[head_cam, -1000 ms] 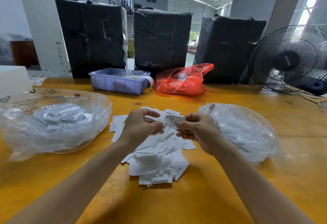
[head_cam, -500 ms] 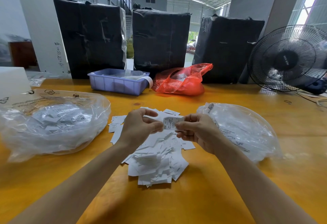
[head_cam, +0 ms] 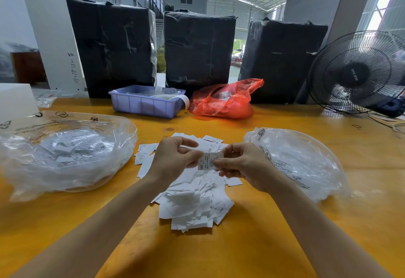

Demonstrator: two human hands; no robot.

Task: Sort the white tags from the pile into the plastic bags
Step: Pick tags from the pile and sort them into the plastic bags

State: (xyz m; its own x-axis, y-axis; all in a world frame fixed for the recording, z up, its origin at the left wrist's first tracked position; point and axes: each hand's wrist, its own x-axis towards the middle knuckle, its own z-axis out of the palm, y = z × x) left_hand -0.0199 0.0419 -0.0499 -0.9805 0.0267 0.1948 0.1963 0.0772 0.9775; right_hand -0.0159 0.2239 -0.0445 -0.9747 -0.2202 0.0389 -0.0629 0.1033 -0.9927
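A pile of white tags (head_cam: 192,201) lies on the yellow table (head_cam: 252,244) in front of me. Both hands hover above it and pinch one printed white tag (head_cam: 207,161) between them: my left hand (head_cam: 173,159) at its left edge, my right hand (head_cam: 243,164) at its right edge. A clear plastic bag (head_cam: 65,152) holding several white tags sits to the left. Another clear plastic bag (head_cam: 302,159) lies to the right of the pile; its contents are hard to make out.
At the back stand a lilac plastic bin (head_cam: 144,103), a red plastic bag (head_cam: 223,102) and three black wrapped bales (head_cam: 197,51). A black fan (head_cam: 359,73) stands at the far right, with a cable on the table beside it.
The held tag has turned slightly between my fingers, its printed face now toward me. Both hands stay in nearly the same place above the pile.
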